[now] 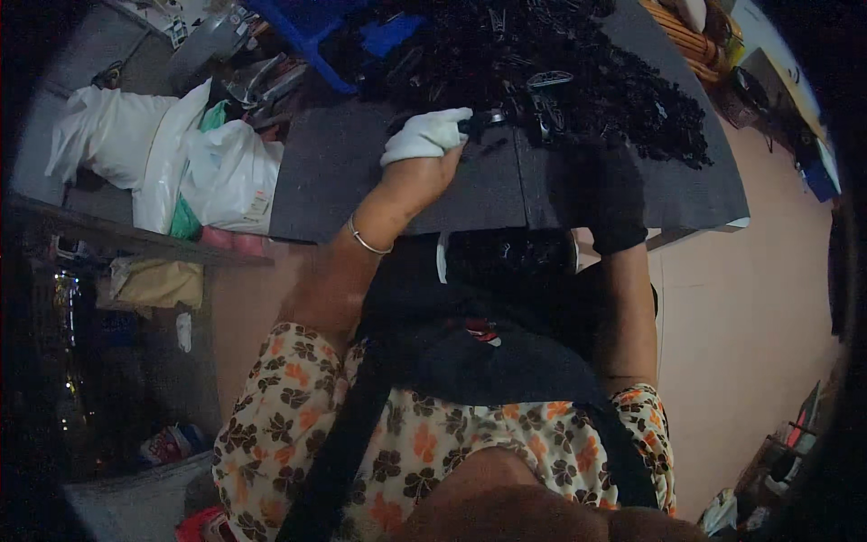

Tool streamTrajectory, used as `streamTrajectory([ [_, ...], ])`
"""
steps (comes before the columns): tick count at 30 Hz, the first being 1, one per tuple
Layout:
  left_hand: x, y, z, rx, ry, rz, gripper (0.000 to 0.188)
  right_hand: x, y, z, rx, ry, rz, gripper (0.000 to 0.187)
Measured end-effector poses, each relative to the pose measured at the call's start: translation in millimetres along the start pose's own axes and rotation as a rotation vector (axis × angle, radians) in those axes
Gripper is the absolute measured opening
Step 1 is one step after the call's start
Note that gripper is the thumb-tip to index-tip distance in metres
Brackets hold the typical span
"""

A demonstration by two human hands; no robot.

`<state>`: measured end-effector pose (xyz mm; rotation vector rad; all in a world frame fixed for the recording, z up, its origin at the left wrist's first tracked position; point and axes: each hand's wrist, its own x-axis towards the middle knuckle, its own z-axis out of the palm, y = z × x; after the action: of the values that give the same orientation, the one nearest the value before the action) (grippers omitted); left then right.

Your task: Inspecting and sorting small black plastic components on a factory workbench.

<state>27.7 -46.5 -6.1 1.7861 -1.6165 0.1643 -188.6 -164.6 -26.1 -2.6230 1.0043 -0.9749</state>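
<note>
My left hand wears a white glove and is closed at the near edge of a heap of small black parts on the dark table. From its fingertips sticks out a small black part with a shiny metal end; its exact kind is too dark to make out. Over the table's near right part lies my right hand in a black glove. Its fingers blend into the dark surface, so their pose and anything in them are hidden. Several pale, shiny oval outlines show among the heap.
The grey table has its near edge before me. A white-rimmed container with dark contents sits below that edge, close to my lap. White plastic bags stand at the left, a blue crate at the back, and orange-brown rods back right.
</note>
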Motion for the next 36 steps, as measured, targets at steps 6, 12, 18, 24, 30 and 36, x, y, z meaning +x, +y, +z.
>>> streamTrajectory([
  [6, -10, 11, -11, -0.24, 0.027, 0.011, 0.029, -2, 8, 5, 0.536, 0.136, 0.207, 0.023],
  [12, -18, 37, -22, -0.52, -0.113, -0.3, 0.029, 0, 0, 6, 0.027, 0.0, 0.005, 0.022],
  [18, -27, 38, -20, -0.514, -0.166, -0.334, 0.03, -1, -3, 3, 0.085, 0.042, -0.057, 0.025],
  [24, -29, 43, -16, -0.559, -0.208, -0.366, 0.028, -1, 4, 5, 0.186, 0.1, -0.028, 0.028],
  [30, -32, 40, -11, -0.607, -0.247, -0.397, 0.029, -4, 10, 6, 0.194, 0.141, -0.093, 0.029],
  [36, -30, 49, -15, -0.739, -0.292, -0.456, 0.029, -11, -17, 9, 0.57, 0.161, -0.19, 0.023],
])
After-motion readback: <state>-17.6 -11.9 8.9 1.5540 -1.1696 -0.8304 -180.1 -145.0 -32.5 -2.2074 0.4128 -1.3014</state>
